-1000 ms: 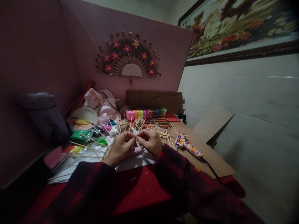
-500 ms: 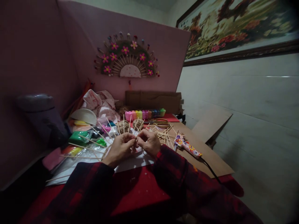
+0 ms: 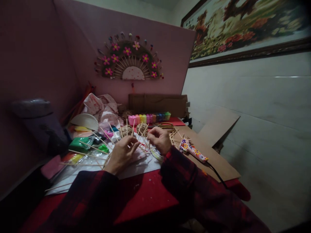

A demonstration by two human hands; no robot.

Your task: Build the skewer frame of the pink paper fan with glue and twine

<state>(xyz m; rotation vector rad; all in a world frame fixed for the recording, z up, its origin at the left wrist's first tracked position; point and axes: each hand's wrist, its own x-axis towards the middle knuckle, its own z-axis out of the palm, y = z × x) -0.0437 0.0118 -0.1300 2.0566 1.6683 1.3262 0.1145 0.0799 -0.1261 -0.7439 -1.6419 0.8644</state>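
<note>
Thin wooden sticks (image 3: 91,146) spread out like a fan around my left hand (image 3: 122,154). That hand is closed at the fan's near middle, thumb and fingers pinched together; the exact spot they grip is partly hidden. My right hand (image 3: 160,139) is raised a little to the right with its fingertips pinched. A thin strand of twine (image 3: 152,152) curves down from it toward the white sheet (image 3: 143,169). Behind the sticks sit two balls of twine (image 3: 142,128). Under the left hand a pale spotted piece (image 3: 139,154) shows in part.
A flower-patterned glue gun (image 3: 193,150) with a black cord lies right, on cardboard (image 3: 218,168). Loose sticks and scissors lie behind my right hand. Bagged coloured clay (image 3: 81,143), a paper plate (image 3: 85,121) and crumpled cloth (image 3: 104,108) are left. A decorated fan (image 3: 127,60) hangs on the panel.
My right hand has moved away from the left, to the right and slightly up, opening a gap between them. The left hand stays at the sticks. The view has shifted slightly.
</note>
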